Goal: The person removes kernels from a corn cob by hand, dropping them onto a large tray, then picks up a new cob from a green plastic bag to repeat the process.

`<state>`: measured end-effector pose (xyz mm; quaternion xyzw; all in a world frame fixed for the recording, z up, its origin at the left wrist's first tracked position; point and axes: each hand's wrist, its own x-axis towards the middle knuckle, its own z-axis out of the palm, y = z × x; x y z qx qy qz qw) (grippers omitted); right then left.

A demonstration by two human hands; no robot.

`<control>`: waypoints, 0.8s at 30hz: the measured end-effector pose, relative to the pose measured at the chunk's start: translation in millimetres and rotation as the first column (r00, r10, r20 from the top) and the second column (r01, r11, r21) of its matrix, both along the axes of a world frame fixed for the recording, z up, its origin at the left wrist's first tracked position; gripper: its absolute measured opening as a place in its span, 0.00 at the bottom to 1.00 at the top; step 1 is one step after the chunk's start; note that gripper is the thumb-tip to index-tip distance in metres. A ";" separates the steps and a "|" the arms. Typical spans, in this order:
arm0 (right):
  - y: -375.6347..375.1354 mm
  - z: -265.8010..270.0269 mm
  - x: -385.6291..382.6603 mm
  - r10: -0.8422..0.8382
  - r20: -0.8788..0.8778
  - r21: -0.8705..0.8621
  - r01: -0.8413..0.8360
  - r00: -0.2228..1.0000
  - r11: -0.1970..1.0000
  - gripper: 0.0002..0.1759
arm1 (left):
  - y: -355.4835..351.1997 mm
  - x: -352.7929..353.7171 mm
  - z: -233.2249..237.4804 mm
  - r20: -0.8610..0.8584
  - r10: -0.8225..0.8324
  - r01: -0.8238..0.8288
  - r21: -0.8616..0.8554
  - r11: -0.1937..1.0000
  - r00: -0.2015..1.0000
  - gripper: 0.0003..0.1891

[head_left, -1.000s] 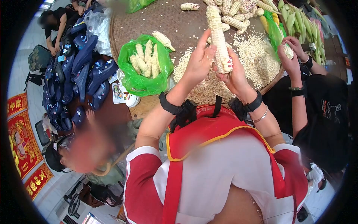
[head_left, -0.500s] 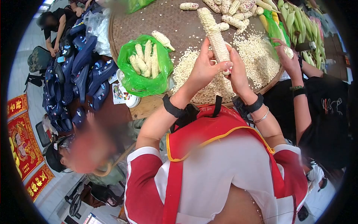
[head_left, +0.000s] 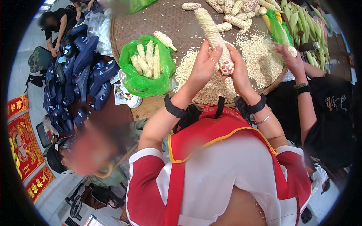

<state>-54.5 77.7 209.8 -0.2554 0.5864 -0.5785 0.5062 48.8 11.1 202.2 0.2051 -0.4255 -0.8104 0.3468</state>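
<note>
A long pale corn cob (head_left: 211,32) is held between my two hands, tilted with its far end to the upper left. Most of it looks stripped, while a patch of white and red kernels shows at the near end. My left hand (head_left: 203,66) grips it from the left, thumb laid across the middle of the cob. From the right, my right hand (head_left: 240,69) is closed around the lower part; some of its fingers are hidden behind it. Beneath both hands lies a heap of loose kernels (head_left: 260,52) on a round woven tray (head_left: 151,20).
A green plastic bag (head_left: 132,81) with several stripped cobs stands at left. More cobs (head_left: 237,20) lie at the far side, husked corn (head_left: 299,22) at far right. A co-worker's hand (head_left: 292,60) holds something pale on the right. Dark blue clogs (head_left: 85,56) are piled left.
The cob has tilted further left, and its near end with red kernels is now exposed. My left thumb has moved up from that end to the cob's middle.
</note>
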 end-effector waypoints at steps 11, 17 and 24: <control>2.8 -1.2 0.0 0.026 0.009 -0.009 -0.025 1.000 1.000 0.24 | -0.2 -4.3 -5.5 0.093 0.102 -0.073 -0.271 0.960 0.990 0.23; 2.4 -1.6 -3.8 0.022 0.202 -0.021 -0.018 0.979 1.000 0.23 | -3.5 -2.7 -3.5 0.047 0.093 -0.087 -0.111 0.990 0.995 0.29; -1.2 3.6 8.4 -0.068 -0.015 -0.020 0.067 0.998 0.998 0.23 | 0.7 1.7 5.9 0.140 0.029 -0.001 -0.195 0.981 0.990 0.43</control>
